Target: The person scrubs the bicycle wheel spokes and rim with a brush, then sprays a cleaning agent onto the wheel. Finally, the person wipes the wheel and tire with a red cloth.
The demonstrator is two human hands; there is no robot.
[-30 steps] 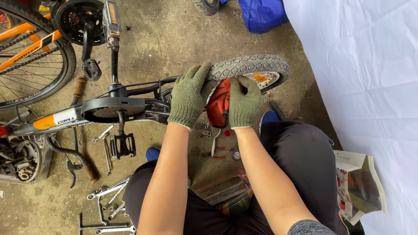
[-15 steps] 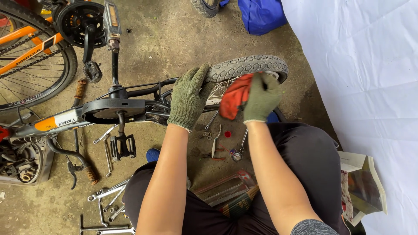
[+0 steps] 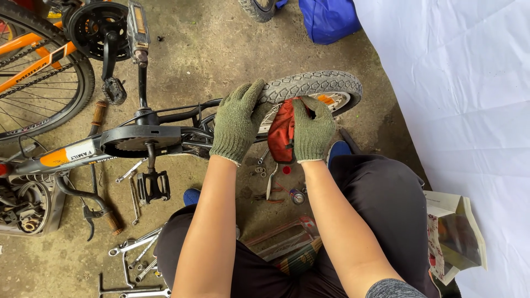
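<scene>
Fingers of my left hand (image 3: 238, 122) curl over the tyre (image 3: 312, 85) at centre frame, gloved palm pressed down on the knobbly tread; those of my right hand (image 3: 312, 129) are closed on a red rag (image 3: 281, 135), pinching it against the wheel's rim (image 3: 338, 100) just below the tread. Both hands wear green knit gloves. The wheel belongs to a small bike (image 3: 138, 138) lying on its side across the concrete floor (image 3: 221, 49), its frame running left from my hands, one pedal (image 3: 153, 186) pointing down toward my knees.

I judge the tyre firm but slightly yielding, its blocky tread giving the glove good purchase, so the top of the tread is the place to steady it. The wheel can likely spin, which is why I keep weight on it. The rag is soft and light; bunched in the fist, it should hold without slipping.

Spanners (image 3: 132, 251) lie scattered at lower left, small loose parts (image 3: 259, 170) beneath the wheel. A larger orange bike (image 3: 38, 52) fills the upper left, a blue bag (image 3: 328, 19) sits at the top, a white sheet (image 3: 458, 94) covers the right.
</scene>
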